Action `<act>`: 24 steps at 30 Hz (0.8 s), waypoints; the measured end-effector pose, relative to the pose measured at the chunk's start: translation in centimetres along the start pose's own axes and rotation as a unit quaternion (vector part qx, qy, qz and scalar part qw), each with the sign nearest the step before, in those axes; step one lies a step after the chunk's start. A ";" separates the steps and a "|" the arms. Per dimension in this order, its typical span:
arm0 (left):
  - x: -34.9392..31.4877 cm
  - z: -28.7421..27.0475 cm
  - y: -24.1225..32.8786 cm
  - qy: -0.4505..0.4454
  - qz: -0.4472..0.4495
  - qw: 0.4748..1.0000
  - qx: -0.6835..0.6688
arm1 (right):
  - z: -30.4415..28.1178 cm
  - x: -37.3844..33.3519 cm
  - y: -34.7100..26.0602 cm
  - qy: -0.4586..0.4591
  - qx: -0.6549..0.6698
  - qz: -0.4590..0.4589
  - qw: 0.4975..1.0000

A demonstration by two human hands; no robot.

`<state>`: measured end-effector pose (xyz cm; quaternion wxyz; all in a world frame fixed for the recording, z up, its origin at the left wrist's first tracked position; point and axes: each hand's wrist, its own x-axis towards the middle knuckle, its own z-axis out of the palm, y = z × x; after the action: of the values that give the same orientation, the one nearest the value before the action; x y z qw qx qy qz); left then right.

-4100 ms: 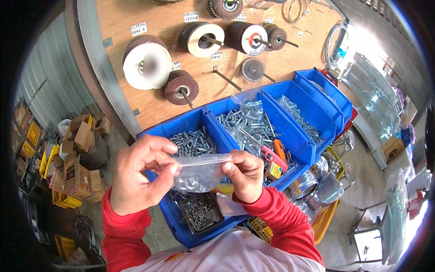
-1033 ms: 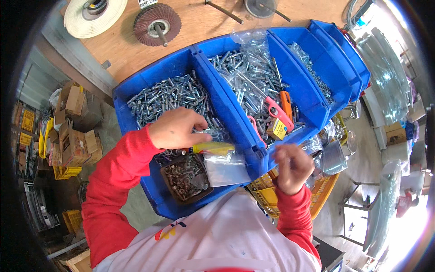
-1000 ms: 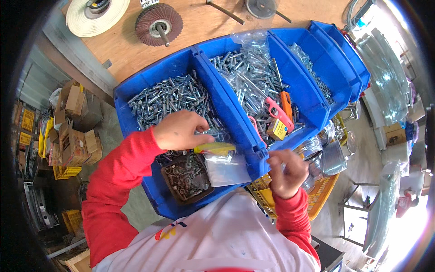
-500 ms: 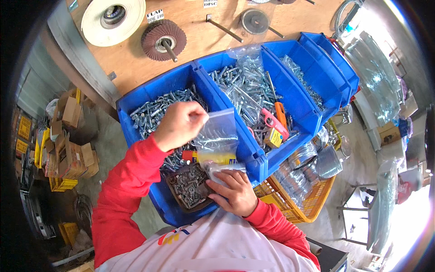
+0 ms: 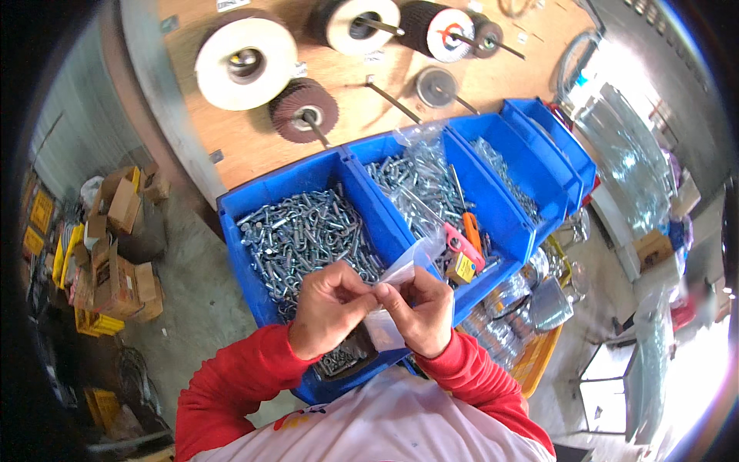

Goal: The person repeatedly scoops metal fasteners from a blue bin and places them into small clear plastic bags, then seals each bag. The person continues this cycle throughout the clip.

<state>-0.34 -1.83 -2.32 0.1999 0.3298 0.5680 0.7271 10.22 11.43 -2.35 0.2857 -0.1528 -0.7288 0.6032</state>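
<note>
Several blue bins (image 5: 496, 219) of metal fasteners (image 5: 304, 239) line a wooden board (image 5: 246, 158) hung with discs (image 5: 275, 69); cardboard boxes (image 5: 115, 277) sit on the floor (image 5: 188, 300).
Half a second ago the hands were apart; now the left hand (image 5: 331, 308) and right hand (image 5: 423, 312) meet over the leftmost bin's front, both pinched closed on a plastic bag (image 5: 419, 252), thin and see-through, flaring above the right hand.
</note>
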 end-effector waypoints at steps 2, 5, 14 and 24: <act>-0.5 -0.1 -0.3 -0.001 -0.025 0.999 -0.026 | 0.2 0.1 -0.2 -0.036 0.001 -0.021 0.999; -0.8 -1.1 -0.8 -0.058 -0.084 0.990 -0.098 | -0.1 0.2 -0.3 -0.090 0.034 0.015 0.995; -0.4 -2.3 -0.3 0.178 -0.063 0.972 -0.141 | 0.1 0.7 0.1 -0.116 -0.105 -0.104 0.982; -1.4 -2.0 1.1 0.043 0.107 0.887 0.446 | 2.3 2.9 0.0 -0.093 -0.129 -0.215 0.964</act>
<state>-0.70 -4.48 -1.90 -0.0724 0.4114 0.8017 0.4275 6.61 11.27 -1.95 0.3175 0.0281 -0.8396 0.4398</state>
